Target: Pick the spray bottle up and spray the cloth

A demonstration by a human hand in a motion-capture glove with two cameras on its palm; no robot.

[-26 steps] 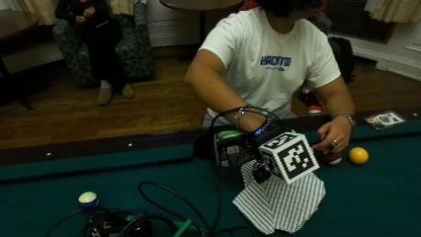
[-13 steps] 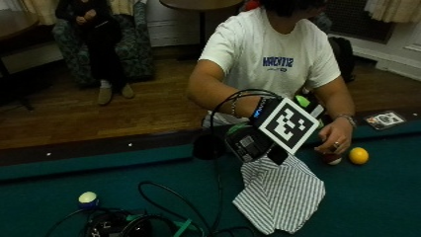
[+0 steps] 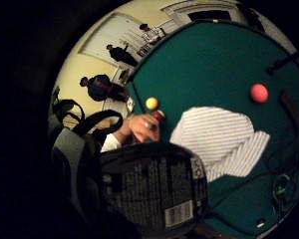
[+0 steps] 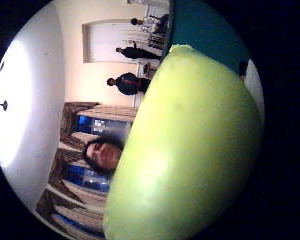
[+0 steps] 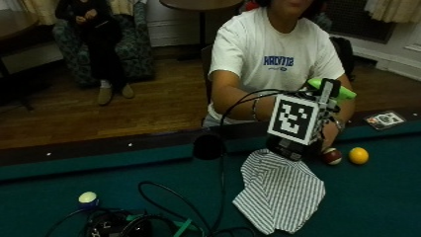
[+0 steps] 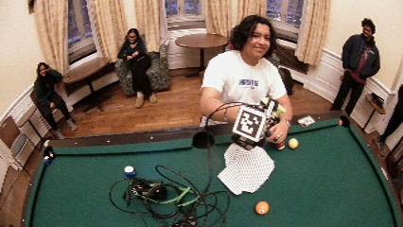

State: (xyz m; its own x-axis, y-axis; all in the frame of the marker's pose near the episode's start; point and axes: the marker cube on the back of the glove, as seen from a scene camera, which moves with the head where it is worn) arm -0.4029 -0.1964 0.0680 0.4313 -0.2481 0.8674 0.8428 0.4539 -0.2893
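right hand: raised above the counter, over the near edge of the cloth; mostly hidden behind the rig it wears, so little of the glove itself shows in the outside view.
fingers: grasping the spray bottle; the bottle's dark labelled body lies right against the palm in the little finger side view, and its green top fills the thumb side view.
spray bottle: held in the air, off the counter; its lime-green head sticks out above the hand near the person's chest, and the dark body with white print and a barcode runs down through the hand. which way the nozzle points i cannot tell.
cloth: white with thin dark stripes, lying spread and a little rumpled on the green counter, directly below the hand and not touching the bottle.
left hand: bare, resting at the counter's edge beside the dark red ball.
dark red ball: on the felt just beside the cloth's upper corner, partly behind the wrist.
yellow ball: just beside the red one, farther from the cloth.
orange ball: alone on the felt, beyond the cloth's far end.
cables: a dark tangle on the counter beside the cloth, with a small white-and-blue ball near it.
corner pocket: dark opening in the rail, near the cloth.
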